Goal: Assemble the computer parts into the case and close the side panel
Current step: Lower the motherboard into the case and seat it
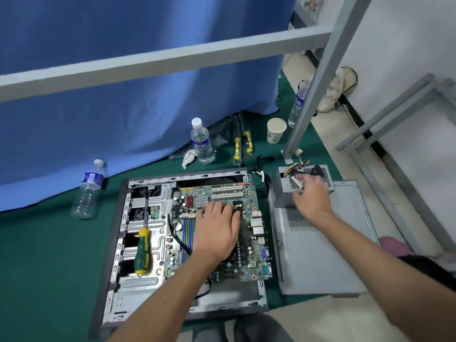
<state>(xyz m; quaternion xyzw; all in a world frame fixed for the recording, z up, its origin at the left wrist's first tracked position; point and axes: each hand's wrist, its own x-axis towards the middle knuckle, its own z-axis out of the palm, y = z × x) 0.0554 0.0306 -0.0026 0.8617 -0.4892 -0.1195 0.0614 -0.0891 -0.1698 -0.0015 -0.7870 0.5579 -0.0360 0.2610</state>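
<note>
Left hand (218, 229) hides motherboard (222, 193) centre; blurred right hand (312, 196) covers power supply (286, 183).

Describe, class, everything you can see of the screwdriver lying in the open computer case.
The screwdriver has a chunky handle in dark green and yellow, seemingly rubbery plastic, and a thin dark metal shaft. It lies flat on the silver drive-bay metalwork at the left of the open case, handle toward the camera, shaft pointing away toward the far end. No hand touches it; the left hand rests on the motherboard beside it.
</note>
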